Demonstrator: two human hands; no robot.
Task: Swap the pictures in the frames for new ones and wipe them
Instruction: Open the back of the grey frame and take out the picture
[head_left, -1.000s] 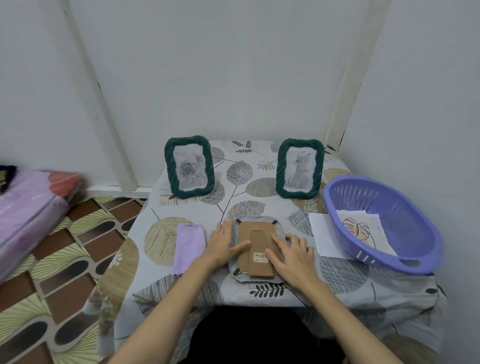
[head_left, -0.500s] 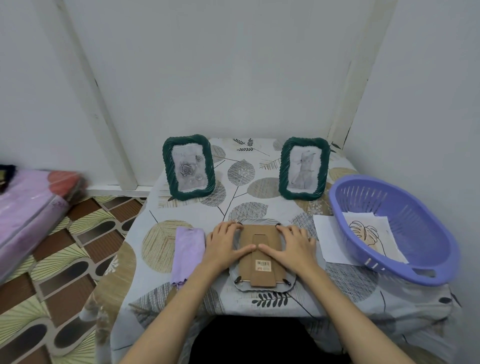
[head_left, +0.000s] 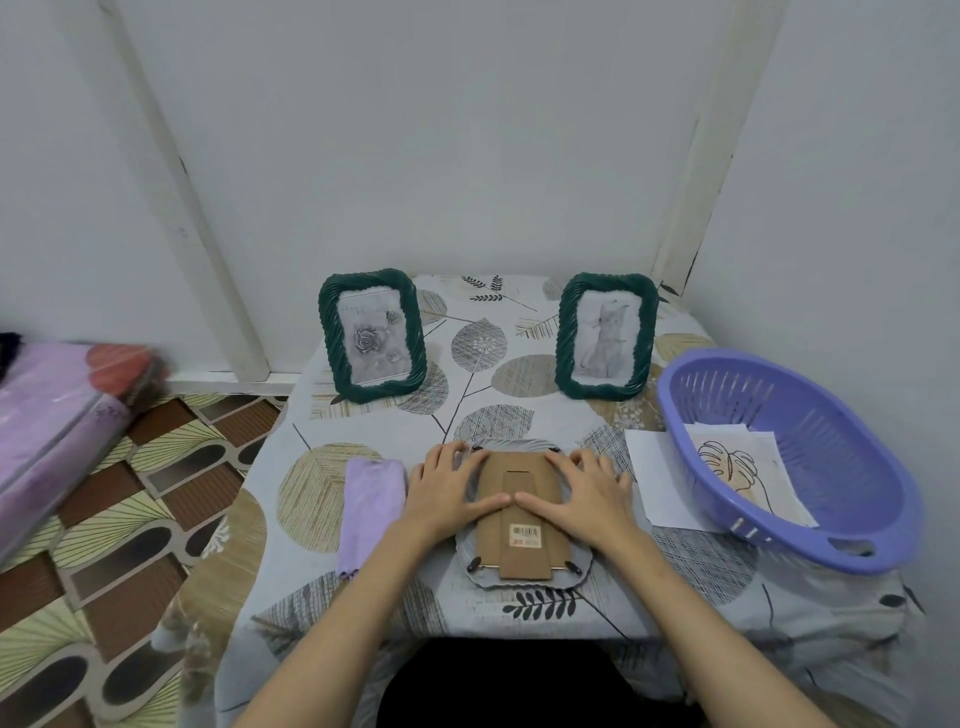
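Both hands, left (head_left: 451, 491) and right (head_left: 582, 493), lie flat on the face-down frame (head_left: 524, 525), its back still on. Two green frames (head_left: 372, 335) wait. The cloth (head_left: 370, 506) lies unused.

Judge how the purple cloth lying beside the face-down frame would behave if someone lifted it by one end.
The purple cloth would probably go floppy and hang down: it lies soft and folded, with rumpled edges. It looks thin, so likely light. On the tablecloth it would likely drag and bunch rather than slide if pushed.
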